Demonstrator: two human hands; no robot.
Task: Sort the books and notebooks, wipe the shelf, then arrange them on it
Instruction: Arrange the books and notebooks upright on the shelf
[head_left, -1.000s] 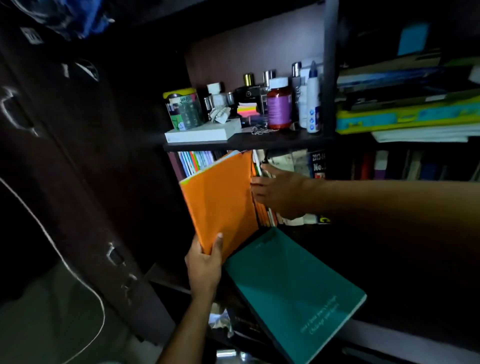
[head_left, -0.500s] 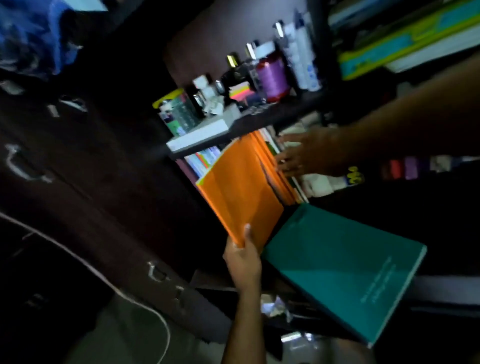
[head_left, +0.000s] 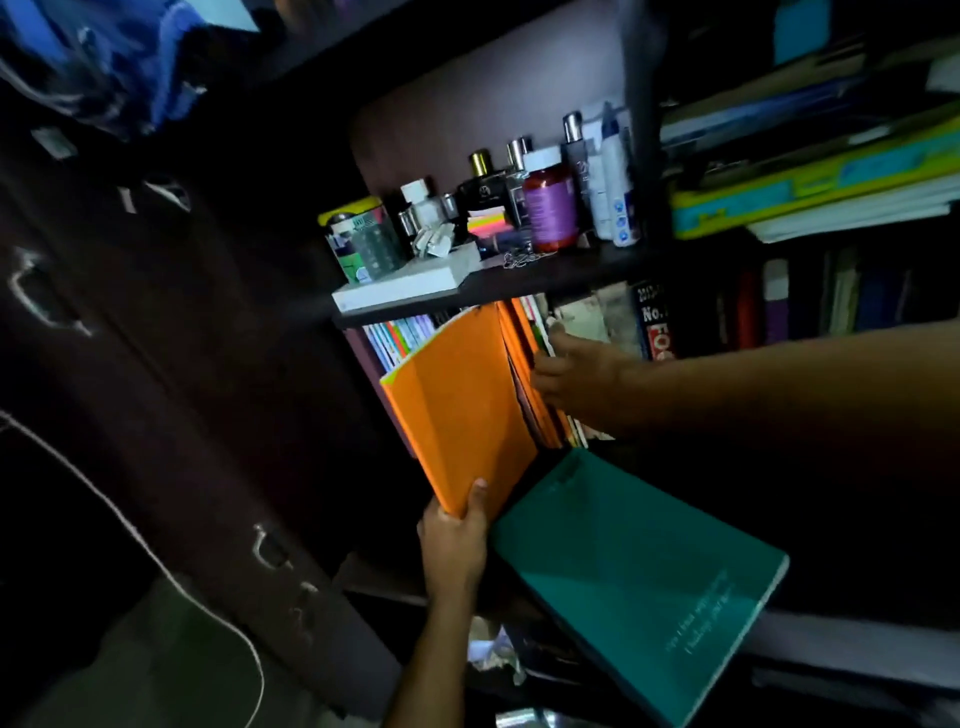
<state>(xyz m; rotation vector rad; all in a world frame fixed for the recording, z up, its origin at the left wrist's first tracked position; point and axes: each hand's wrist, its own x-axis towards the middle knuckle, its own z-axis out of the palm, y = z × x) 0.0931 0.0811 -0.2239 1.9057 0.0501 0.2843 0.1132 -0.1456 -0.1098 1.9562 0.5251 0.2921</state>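
Orange card fills the left hand's grasp: its fingers (head_left: 475, 501) are clamped on the lower corner of an orange notebook (head_left: 462, 405), thumb on the cover, the book tilted half out of the lower shelf compartment. The left hand (head_left: 452, 540) comes up from below. The right hand (head_left: 576, 384) reaches in from the right, its fingers (head_left: 545, 371) only loosely bent and lying against the orange spines (head_left: 524, 374) packed behind; whether they pinch one I cannot tell. A teal notebook (head_left: 634, 577) leans out just beside the orange one, below it. Upright books (head_left: 649, 322) fill the rest of the row, beneath a shelf board (head_left: 519, 283) crowded with bottles (head_left: 550, 208). By my reading the sorting is barely begun; no cloth shows, so wiping and arranging remain.
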